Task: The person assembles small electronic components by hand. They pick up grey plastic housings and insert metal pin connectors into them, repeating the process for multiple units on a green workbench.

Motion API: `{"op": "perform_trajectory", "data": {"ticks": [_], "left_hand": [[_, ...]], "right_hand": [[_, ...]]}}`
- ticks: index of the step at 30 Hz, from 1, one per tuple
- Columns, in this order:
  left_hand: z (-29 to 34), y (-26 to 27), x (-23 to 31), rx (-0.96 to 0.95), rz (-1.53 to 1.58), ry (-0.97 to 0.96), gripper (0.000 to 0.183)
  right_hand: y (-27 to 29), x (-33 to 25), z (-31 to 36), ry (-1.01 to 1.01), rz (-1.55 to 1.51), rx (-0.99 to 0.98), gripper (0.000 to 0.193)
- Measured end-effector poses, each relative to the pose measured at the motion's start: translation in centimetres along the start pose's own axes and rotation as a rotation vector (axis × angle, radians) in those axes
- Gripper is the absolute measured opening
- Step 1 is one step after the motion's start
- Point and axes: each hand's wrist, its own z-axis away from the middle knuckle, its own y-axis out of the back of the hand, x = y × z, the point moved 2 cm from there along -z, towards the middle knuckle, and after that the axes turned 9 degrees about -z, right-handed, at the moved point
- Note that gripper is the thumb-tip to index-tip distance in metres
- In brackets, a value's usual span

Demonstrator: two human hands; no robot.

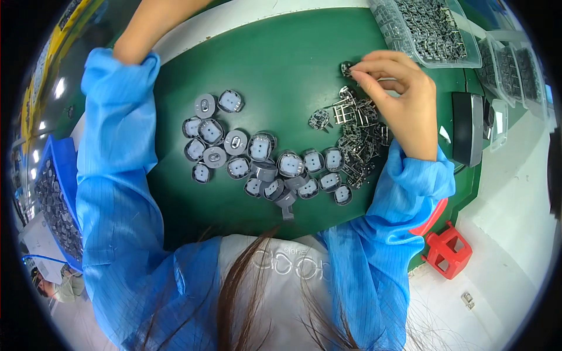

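Note:
My right hand is at the far right of the green mat, thumb and fingertips pinched on a small round dark part with metal bits. Just below it lies a heap of loose metal contact pieces. A similar round part with metal prongs lies apart, left of the heap. My left hand reaches past the top edge; only its wrist end shows and its fingers are cut off. Grey round plastic housings, several with pale inner faces showing, spread across the middle and left of the mat.
A clear bin of metal parts stands at the back right, with more clear bins beside it. A black box sits at the right edge. On the left is a blue bin of grey parts. A red stool stands lower right.

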Motion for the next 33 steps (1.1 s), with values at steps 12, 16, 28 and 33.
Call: {"op": "perform_trajectory", "data": {"ticks": [12,16,28,33], "left_hand": [[3.8,0.9,5.1,-0.762,0.743,-0.298,0.031],[3.5,-0.6,5.7,-0.539,0.708,-0.219,0.034],[3.6,-1.1,6.3,-0.387,0.775,-0.192,0.033],[3.1,0.1,7.9,-0.524,0.851,-0.046,0.022]], "right_hand": [[-1.9,-1.1,-0.4,-0.102,-0.244,-0.046,0.014],[-2.2,-1.2,-0.7,0.244,0.022,0.005,0.017],[-2.4,-2.2,-0.2,-0.032,-0.545,0.062,0.027],[-3.9,-2.7,0.2,-0.031,-0.665,-0.19,0.036]]}}
